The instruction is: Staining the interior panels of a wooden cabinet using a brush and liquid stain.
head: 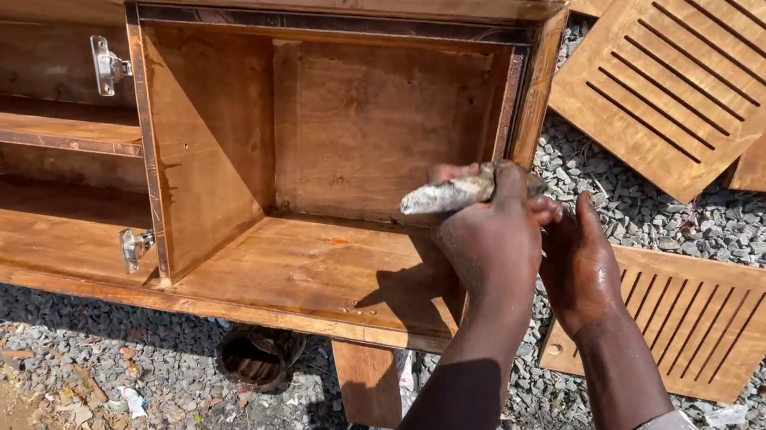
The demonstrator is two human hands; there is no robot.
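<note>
Rag (pixel 446 196) sits gripped in left hand (pixel 494 244), right hand (pixel 578 267) just beside.

no packages, labels, signs or screens are showing anywhere in this view, whether at twelve o'clock, at six o'clock or out to either side.
</note>
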